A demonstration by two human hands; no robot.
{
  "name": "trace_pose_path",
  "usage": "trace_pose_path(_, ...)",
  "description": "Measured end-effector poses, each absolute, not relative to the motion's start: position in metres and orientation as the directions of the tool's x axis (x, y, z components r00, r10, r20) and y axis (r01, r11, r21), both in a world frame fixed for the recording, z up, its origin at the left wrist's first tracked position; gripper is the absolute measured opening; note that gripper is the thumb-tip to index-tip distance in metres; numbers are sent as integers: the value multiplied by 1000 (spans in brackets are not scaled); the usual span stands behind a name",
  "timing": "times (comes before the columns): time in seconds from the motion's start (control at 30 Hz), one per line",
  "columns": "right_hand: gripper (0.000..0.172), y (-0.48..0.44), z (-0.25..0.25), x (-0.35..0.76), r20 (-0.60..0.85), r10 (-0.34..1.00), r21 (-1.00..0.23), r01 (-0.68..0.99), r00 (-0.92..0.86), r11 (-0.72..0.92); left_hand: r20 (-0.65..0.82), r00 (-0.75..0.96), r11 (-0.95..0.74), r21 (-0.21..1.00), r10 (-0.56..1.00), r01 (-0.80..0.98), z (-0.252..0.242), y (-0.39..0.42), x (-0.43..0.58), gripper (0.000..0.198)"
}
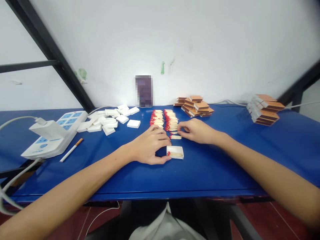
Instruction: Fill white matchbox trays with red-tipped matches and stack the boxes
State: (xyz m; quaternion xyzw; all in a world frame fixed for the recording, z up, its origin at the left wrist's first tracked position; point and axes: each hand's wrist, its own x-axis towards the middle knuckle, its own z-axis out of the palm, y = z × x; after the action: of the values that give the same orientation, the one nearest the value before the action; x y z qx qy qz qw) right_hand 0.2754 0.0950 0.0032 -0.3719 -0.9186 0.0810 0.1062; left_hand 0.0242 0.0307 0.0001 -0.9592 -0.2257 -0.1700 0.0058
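Matches (171, 121) lie toward the rear edge of the bench (215, 170), long axes roughly parallel to it. Right hand (195, 130) adjoins bare ends, fingertips narrowed, contents indeterminable; left hand (152, 145), spread, flanks tray (178, 149).

Table: tray front centre (177, 149), matches (175, 154) inside. Match rows (171, 119) side by side behind tray. Tray pile (101, 120) left of rows; box stack (198, 106) right, behind; box bundle (266, 111) farther right. Power strip (53, 145) far left, cigarette (71, 150) beside.
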Motion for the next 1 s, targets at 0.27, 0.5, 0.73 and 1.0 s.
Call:
trace_pose_path(0.27, 19, 95, 4, 277, 163, 682, -207, 651, -713, 730, 338, 836, -898, 77, 433, 433, 0, 30, 25, 32)
trace_pose_path(0.5, 19, 101, 5, 281, 120, 709, -147, 694, -695, 705, 330, 838, -897, 74, 434, 436, 1, 30, 25, 35)
trace_pose_path(0.73, 21, 98, 5, 279, 126, 687, -187, 663, -716, 725, 335, 837, -898, 78, 433, 433, 1, 30, 25, 34)
trace_pose_path(1.0, 25, 96, 5, 278, 130, 655, -207, 626, -744, 752, 329, 837, -895, 70, 438, 440, 1, 30, 25, 35)
